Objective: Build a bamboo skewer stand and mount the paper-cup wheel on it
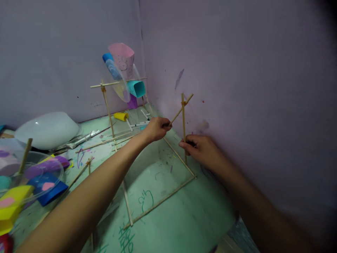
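Note:
My left hand (pixel 158 128) pinches the lower end of a slanted thin wooden stick (pixel 177 115). Close to the wall, my right hand (pixel 197 146) has its thumb and fingers closed on an upright wooden stick (pixel 183 123). The two sticks cross near their tops, where an orange-brown binding (pixel 184 103) holds them together. Beneath my hands lies a rectangular stick frame (pixel 163 199) on the table. Behind stands a stick support (pixel 107 112) carrying a wheel of clear plastic discs (pixel 123 89) with pink, blue, teal and purple paper cups.
Walls meet behind the green tabletop (pixel 173 218). At left sit a white rounded object (pixel 47 130) and another clear disc (pixel 59 179) with coloured paper cups. A yellow paper roll (pixel 121 116) and loose sticks (pixel 97 143) lie farther back. The table's edge is at right.

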The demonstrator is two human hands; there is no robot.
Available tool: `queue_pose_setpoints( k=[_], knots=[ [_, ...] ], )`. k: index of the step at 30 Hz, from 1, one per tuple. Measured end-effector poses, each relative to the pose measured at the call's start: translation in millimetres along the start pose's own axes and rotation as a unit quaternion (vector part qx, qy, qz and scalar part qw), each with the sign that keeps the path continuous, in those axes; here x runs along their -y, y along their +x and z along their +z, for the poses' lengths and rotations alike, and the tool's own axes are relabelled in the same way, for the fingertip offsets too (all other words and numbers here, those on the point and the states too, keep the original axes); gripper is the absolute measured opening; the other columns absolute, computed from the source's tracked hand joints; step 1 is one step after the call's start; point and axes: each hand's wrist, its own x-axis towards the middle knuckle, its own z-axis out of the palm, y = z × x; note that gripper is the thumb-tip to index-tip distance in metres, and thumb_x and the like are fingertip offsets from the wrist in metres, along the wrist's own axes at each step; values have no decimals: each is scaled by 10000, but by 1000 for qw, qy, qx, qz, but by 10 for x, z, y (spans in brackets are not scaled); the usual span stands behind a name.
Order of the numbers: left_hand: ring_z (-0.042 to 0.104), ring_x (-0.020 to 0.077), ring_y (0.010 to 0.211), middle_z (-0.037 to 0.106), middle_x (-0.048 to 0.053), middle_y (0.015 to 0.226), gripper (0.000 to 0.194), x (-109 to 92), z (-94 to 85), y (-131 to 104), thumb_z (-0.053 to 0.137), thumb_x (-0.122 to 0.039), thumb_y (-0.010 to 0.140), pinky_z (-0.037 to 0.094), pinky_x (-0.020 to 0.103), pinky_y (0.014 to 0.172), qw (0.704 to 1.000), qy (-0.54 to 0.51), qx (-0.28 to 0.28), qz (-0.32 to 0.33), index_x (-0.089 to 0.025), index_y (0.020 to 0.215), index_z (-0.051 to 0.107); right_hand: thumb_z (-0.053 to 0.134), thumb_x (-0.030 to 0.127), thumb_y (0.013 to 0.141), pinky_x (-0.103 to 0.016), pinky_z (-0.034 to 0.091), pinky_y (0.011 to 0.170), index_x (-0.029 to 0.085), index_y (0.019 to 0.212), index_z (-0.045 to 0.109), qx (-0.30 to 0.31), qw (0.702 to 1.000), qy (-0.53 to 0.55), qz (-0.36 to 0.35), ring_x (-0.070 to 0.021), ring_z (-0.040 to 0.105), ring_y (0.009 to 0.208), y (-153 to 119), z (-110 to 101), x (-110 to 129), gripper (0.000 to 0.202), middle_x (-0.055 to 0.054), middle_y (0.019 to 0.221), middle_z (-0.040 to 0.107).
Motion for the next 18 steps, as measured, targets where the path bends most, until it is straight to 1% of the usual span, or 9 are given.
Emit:
queue_pose_setpoints(
  k=[5, 8, 15, 18],
  knots=[
    [430, 96, 530, 492, -35, 510, 151, -23, 26, -3, 491, -164, 733, 316, 226, 532, 1000, 11, -5, 3, -129, 661, 618, 509, 269, 811, -239, 338, 529, 164, 679, 577, 2, 1000, -16, 0, -113, 483, 541, -11, 10, 3, 182, 9, 580, 551],
    [412, 94, 519, 465, -40, 492, 166, -37, 40, -4, 491, -178, 737, 302, 228, 523, 1000, 19, -9, 2, -132, 622, 601, 509, 260, 810, -240, 332, 528, 155, 680, 580, 6, 1000, -23, 4, -114, 476, 542, -15, 6, 1, 181, 5, 584, 545],
    [444, 98, 537, 510, -29, 528, 137, -10, 73, 15, 497, -167, 725, 312, 225, 532, 1000, 15, -17, -5, -129, 683, 622, 515, 249, 801, -238, 322, 531, 156, 689, 589, 2, 999, -37, 1, -113, 481, 553, -17, 2, 11, 164, -3, 618, 580],
    [441, 96, 528, 514, -28, 522, 146, 15, 78, 23, 494, -177, 730, 313, 228, 529, 1000, 13, -20, -7, -132, 678, 623, 506, 254, 807, -236, 307, 520, 165, 649, 555, -11, 999, -48, -8, -105, 457, 534, -32, -16, 30, 188, 10, 587, 550]
  ],
)
